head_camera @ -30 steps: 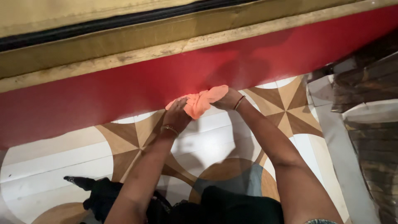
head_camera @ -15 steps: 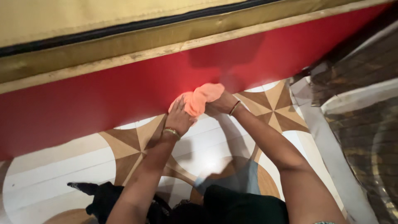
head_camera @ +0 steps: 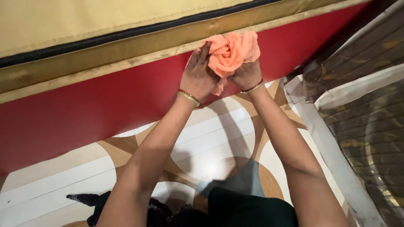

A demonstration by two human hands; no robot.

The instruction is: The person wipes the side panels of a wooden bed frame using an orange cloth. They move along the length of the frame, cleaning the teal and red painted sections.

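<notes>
Right hand's (head_camera: 246, 75) fingers behind orange cloth (head_camera: 230, 52)

Patterned floor (head_camera: 219, 138); dark cloth (head_camera: 90, 201) lying on it.

Ahead of my hands the red panel (head_camera: 105, 105) and the wooden ledge (head_camera: 126, 63) above it block the way. To my right a dark slatted piece (head_camera: 366, 109) stands close. Below my arms, the patterned floor (head_camera: 219, 138) lies open.

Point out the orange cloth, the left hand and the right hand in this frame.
orange cloth (head_camera: 229, 52), head view, middle of the bunched fabric.
left hand (head_camera: 198, 75), head view, back of the hand.
right hand (head_camera: 246, 75), head view, back of the hand below the cloth.
</notes>
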